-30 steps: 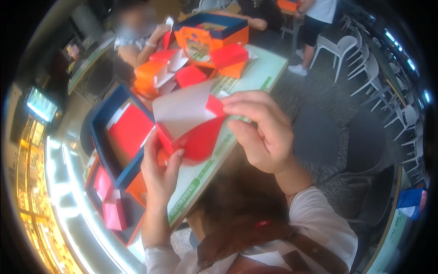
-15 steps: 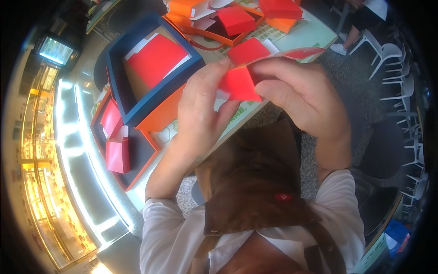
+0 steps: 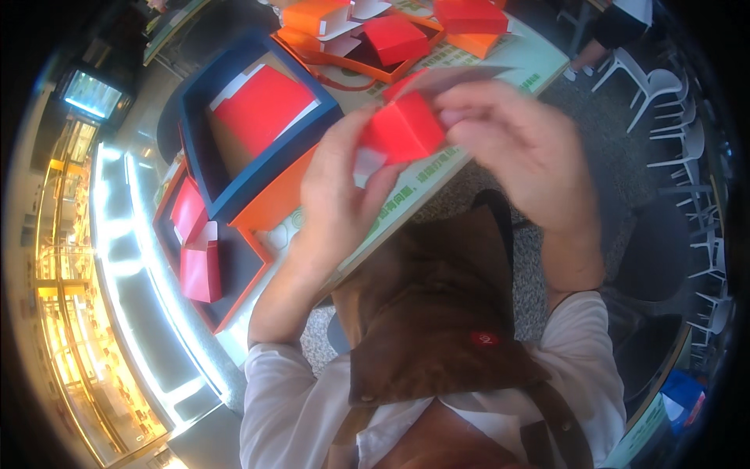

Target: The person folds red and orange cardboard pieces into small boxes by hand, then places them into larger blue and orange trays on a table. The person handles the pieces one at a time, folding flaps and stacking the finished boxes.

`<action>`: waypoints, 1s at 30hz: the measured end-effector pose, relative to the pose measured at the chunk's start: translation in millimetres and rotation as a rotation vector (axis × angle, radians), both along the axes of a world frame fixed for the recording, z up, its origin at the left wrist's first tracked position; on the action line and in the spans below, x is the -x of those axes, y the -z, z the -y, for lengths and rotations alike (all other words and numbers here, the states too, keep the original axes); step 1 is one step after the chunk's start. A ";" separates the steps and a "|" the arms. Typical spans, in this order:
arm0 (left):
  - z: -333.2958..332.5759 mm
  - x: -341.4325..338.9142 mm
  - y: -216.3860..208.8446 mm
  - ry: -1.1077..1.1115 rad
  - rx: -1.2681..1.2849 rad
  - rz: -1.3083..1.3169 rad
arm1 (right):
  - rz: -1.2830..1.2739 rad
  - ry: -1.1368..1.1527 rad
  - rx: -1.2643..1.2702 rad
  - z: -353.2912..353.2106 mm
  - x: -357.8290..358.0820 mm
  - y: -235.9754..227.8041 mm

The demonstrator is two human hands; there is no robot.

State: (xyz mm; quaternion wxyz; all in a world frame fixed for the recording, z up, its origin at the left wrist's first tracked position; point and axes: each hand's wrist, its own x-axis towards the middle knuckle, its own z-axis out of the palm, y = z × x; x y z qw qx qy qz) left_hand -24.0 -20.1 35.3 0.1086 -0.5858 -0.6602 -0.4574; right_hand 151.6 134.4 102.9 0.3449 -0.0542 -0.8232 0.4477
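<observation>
1. I have the left hand [image 3: 332,184] gripping the red box [image 3: 406,129] at its left end, the thumb toward me and the fingers on the far side.
2. The right hand [image 3: 523,144] is at the box's right end, fingers half curled and blurred. I cannot tell whether they pinch the card or only brush it.
3. The red box is up above the desk [image 3: 539,59], about midway between both hands. A second ago I was looking into its pale inside; now red faces meet at a crisp corner. I judge its body mostly folded into shape, though a blurred flap sticks out behind the right fingers.
4. Since half a second ago, the right thumb has come away from the box's near corner, so I read the left hand as the main support.
5. Just left of the hands, the blue box [image 3: 273,164] carries a flat red card [image 3: 266,109].
6. Nearer left, two pink boxes [image 3: 200,271] sit in a dark-lined tray [image 3: 244,299].
7. On the far side, I see a red carton [image 3: 396,39] and an orange carton [image 3: 316,16].
8. Far right, beyond the desk, stand white chairs [image 3: 648,82].
</observation>
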 end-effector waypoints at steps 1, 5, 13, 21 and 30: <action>3.0 2.1 0.1 -0.005 0.017 0.056 | -0.034 0.061 -0.034 -4.5 -7.2 -4.9; 1.5 15.7 -5.7 0.147 -0.018 0.280 | 0.037 0.146 -0.420 -41.0 -45.6 -27.7; 8.6 25.8 -10.9 0.288 0.136 0.274 | 0.574 -0.319 -0.603 -52.0 -23.3 -27.1; 14.6 28.2 -17.5 0.382 0.275 0.255 | 0.710 -0.371 -0.709 -45.8 -18.2 -16.7; 13.5 26.0 -24.9 0.328 0.356 0.264 | 0.974 -0.364 -0.643 -39.9 -11.0 -24.7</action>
